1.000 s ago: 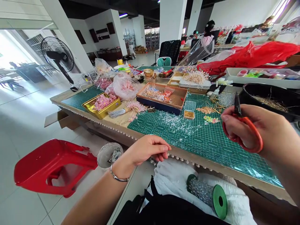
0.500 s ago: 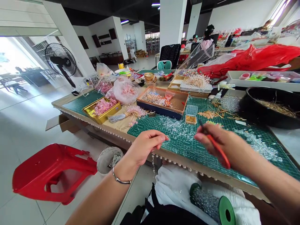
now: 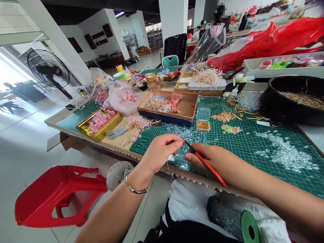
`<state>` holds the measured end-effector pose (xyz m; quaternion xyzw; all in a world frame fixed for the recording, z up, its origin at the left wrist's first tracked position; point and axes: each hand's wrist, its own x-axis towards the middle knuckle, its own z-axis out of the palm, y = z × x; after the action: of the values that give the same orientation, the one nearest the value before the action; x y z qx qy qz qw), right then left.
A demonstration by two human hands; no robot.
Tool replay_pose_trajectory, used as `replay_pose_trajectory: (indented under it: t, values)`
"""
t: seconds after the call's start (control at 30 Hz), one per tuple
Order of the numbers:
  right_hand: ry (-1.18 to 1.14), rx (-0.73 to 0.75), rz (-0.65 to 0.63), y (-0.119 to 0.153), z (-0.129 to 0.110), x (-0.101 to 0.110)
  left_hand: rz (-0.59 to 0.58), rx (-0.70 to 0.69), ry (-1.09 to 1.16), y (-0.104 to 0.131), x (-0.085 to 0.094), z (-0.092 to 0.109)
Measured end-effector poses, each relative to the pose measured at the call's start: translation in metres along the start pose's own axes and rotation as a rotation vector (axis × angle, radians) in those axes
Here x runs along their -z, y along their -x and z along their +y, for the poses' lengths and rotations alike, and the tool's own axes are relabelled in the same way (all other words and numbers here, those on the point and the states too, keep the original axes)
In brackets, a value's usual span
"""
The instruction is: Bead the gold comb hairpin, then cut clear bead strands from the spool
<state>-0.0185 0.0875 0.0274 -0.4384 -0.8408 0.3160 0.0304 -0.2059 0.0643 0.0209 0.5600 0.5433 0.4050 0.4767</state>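
Note:
My left hand [image 3: 160, 152] pinches thumb and forefinger together above the table's front edge. A thin strand of clear beads [image 3: 167, 167] hangs below it; the part between my fingertips is too small to see. My right hand [image 3: 215, 158] is closed round red-handled pliers [image 3: 210, 168], whose dark jaws point left and meet my left fingertips. Under both hands lies a green cutting mat [image 3: 220, 148] strewn with clear beads [image 3: 291, 152]. A spool [image 3: 249, 227] of glittery strand with a green end rests on white cloth on my lap.
Beyond the hands stand a small box of gold beads [image 3: 203, 126], an orange-lined box [image 3: 188, 109] and a gold tin [image 3: 111, 125] of pink flowers. A black bowl [image 3: 273, 104] is at right. A red stool [image 3: 43, 195] and white bin [image 3: 115, 175] occupy the floor at left.
My right hand has moved left with the pliers, bringing their jaws to my left fingertips. My left hand keeps its pinch nearly in place. The camera view has shifted slightly.

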Motion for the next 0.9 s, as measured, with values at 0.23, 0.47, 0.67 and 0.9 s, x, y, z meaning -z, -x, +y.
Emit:
replay_pose_trajectory:
  t: [0.23, 0.47, 0.67, 0.9]
  values:
    - [-0.308, -0.012, -0.144, -0.02, 0.014, 0.006, -0.054, 0.017, -0.007, -0.022, 0.004, -0.005]
    - [-0.35, -0.028, -0.179, -0.033, 0.02, 0.006, -0.087, 0.038, -0.04, -0.033, 0.01, -0.013]
    - [-0.043, 0.02, -0.056, -0.044, 0.023, 0.004, -0.114, 0.031, -0.086, -0.038, 0.014, -0.018]
    - [0.032, 0.015, 0.172, -0.049, 0.026, 0.006, -0.085, 0.084, -0.045, -0.026, 0.015, -0.013]
